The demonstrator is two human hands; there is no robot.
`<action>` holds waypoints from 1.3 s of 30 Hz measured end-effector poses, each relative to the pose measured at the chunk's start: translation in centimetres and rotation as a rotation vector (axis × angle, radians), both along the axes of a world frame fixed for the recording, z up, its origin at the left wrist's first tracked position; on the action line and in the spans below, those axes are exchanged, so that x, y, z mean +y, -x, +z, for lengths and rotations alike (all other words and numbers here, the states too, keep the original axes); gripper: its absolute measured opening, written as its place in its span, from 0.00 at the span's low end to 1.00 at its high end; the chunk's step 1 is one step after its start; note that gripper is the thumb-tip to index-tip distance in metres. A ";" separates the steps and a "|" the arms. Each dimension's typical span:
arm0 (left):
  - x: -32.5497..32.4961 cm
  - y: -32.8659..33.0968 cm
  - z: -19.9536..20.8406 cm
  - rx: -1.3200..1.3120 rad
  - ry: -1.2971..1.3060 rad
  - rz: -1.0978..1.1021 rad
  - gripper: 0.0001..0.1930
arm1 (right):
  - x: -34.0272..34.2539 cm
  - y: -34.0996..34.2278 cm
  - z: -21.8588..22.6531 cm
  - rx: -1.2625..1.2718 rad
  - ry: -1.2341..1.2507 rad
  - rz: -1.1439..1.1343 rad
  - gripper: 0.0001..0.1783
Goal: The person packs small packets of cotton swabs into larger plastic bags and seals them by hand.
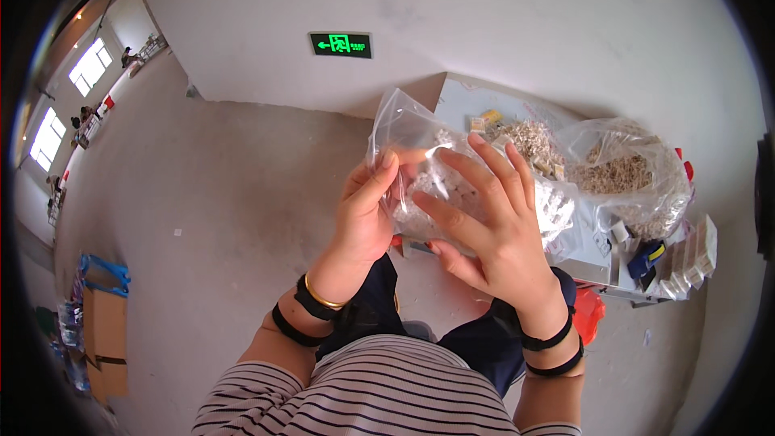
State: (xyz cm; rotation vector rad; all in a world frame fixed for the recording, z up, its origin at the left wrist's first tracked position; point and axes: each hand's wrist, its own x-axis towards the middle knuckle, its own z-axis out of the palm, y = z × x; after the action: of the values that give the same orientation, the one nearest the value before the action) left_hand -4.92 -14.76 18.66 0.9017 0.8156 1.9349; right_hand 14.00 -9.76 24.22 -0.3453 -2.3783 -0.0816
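Observation:
My left hand (365,214) pinches the edge of a clear plastic bag (404,119) between thumb and fingers. Inside the bag are many small white pieces (452,182), too small to name. Over the near side of the bag my right hand (508,246) is spread, its fingers apart and the palm turned down. Those fingers overlap the bag, and whether they press on it I cannot tell. Behind the hands, a heap of small beige pieces (529,141) lies on the table, partly hidden by the bag.
A pale table (468,95) stands against the wall. On it are another clear bag (617,169) of beige pieces, a dark blue and yellow tool (647,258) and clear packets (686,262). A red bag (589,315) lies below; cardboard boxes (105,323) stand far left.

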 end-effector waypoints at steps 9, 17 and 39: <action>4.3 3.1 -6.2 0.081 0.134 0.010 0.13 | 5.6 -4.1 -7.6 0.299 0.477 -0.153 0.20; 11.3 1.6 -16.2 0.716 0.475 -0.045 0.15 | 10.4 -9.1 -24.9 0.353 0.872 -0.382 0.23; 17.8 -7.8 -19.5 1.098 0.351 -0.300 0.12 | 33.1 -8.6 -34.5 0.069 0.712 -0.708 0.27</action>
State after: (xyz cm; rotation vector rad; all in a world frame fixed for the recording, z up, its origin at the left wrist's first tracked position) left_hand 2.89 3.03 -0.85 1.7480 1.4549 0.8821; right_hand 22.64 23.34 -10.27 -1.4787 -2.0323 0.4524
